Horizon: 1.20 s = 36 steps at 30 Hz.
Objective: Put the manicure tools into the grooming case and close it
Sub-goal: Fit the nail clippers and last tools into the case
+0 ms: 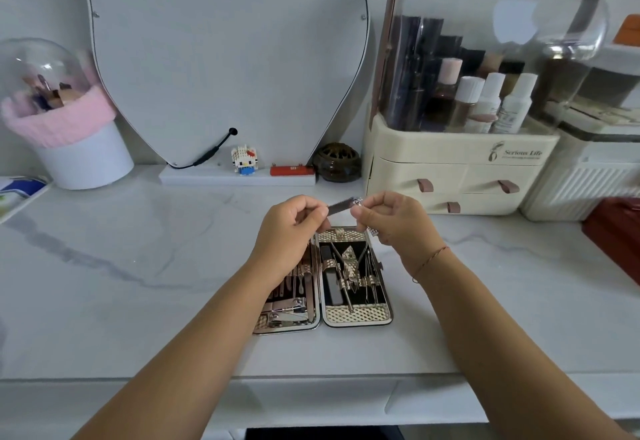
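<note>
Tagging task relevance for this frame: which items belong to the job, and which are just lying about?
Job: metal tool, pinched by left hand and right hand; open grooming case; stowed tools inside it.
Lying about: mirror; cosmetics organiser; block figure; brush holder; brown pot.

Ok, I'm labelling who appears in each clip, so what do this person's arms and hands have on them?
Both forearms are bare, no sleeves in view. A thin reddish-orange string bracelet circles the wrist of the right hand. The left hand and its wrist wear nothing, and neither hand is gloved.
</note>
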Available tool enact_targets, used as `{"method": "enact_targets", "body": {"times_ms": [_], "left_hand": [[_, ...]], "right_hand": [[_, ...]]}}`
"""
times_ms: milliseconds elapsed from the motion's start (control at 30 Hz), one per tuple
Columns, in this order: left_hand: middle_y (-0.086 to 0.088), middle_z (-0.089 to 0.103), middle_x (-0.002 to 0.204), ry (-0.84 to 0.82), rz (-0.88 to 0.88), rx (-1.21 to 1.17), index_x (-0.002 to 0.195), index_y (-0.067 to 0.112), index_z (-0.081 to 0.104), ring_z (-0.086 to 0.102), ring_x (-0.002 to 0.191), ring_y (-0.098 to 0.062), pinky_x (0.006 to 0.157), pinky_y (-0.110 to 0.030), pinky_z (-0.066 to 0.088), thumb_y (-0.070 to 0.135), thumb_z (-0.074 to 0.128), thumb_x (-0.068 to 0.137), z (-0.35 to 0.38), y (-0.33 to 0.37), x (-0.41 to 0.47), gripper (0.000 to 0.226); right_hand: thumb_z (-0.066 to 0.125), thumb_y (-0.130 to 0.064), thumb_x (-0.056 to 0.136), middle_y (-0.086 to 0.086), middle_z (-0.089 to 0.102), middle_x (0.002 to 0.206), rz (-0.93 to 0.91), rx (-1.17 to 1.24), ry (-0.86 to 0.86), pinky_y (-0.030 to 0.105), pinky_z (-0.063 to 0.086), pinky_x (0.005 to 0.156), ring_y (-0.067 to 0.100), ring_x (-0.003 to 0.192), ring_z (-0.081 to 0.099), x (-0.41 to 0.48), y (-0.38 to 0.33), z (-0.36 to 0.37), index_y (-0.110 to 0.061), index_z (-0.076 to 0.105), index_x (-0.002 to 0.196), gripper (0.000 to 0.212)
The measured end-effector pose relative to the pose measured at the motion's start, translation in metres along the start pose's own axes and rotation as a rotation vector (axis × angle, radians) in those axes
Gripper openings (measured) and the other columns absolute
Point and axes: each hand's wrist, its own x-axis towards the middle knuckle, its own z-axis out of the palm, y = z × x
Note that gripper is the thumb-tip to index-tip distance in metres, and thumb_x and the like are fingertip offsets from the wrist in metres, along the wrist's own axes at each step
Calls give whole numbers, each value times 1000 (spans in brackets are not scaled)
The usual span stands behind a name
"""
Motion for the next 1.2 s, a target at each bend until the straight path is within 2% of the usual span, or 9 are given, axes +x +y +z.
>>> {"method": "enact_targets", "body": {"times_ms": [200,333,500,633,767,933,1000,1100,1200], "left_hand": [[4,70,73,66,-24,25,84,21,67,67,76,-15,81,-34,55,20,60,90,-2,-3,1,10],[2,71,75,54,-16,80,82,21,69,67,75,-19,74,-34,54,23,64,87,0,-3,-1,7],[1,71,74,-3,-4,74,82,20,69,67,73,-17,74,-37,55,26,67,85,2,-2,-3,7],[0,72,74,-42,3,55,84,20,68,66,74,-20,70,-29,51,24,64,87,1,-3,-2,6],[3,72,73,-31,18,28,87,17,69,64,68,-4,62,-7,44,19,63,88,0,0,-1,7],[8,71,80,-39,44,131,88,20,72,62,75,-5,63,-14,45,27,64,87,0,-5,-1,10],[16,68,93,-53,65,219,94,23,71,58,87,2,69,-11,38,30,62,88,0,-9,-1,13],[11,67,109,-57,52,290,106,23,69,55,105,-4,85,-19,39,33,57,91,-1,-14,2,22],[5,68,113,-52,10,315,110,21,69,58,106,-9,89,-25,42,34,54,93,-1,-15,3,26]], "right_hand": [[68,-12,83,5,64,59,-43,26,56,15,34,46,7,43,38,-2,-1,-6,-14,54,85,14],[61,-11,87,7,67,60,-168,-207,73,24,47,54,10,47,51,-4,4,7,-9,53,87,8],[69,-10,81,8,71,70,-210,-173,-7,24,54,64,12,58,62,-7,0,13,-11,60,93,16],[70,-20,82,0,66,63,-252,-234,139,15,46,57,1,54,56,-2,0,4,-18,61,79,9],[66,-21,86,1,64,58,-146,-70,265,18,41,50,5,45,50,1,0,-3,-14,54,67,23],[61,-12,86,5,64,57,-46,-66,317,22,41,45,8,42,51,4,4,-8,-9,50,69,21],[59,-10,83,5,63,56,-16,-177,366,22,40,45,9,41,49,4,6,-15,-11,47,68,19],[54,-7,80,5,61,55,14,-260,406,15,38,40,6,37,47,5,9,-20,-14,41,64,22],[53,-8,80,4,62,56,24,-310,431,18,39,44,8,39,50,8,12,-18,-15,42,65,19]]}}
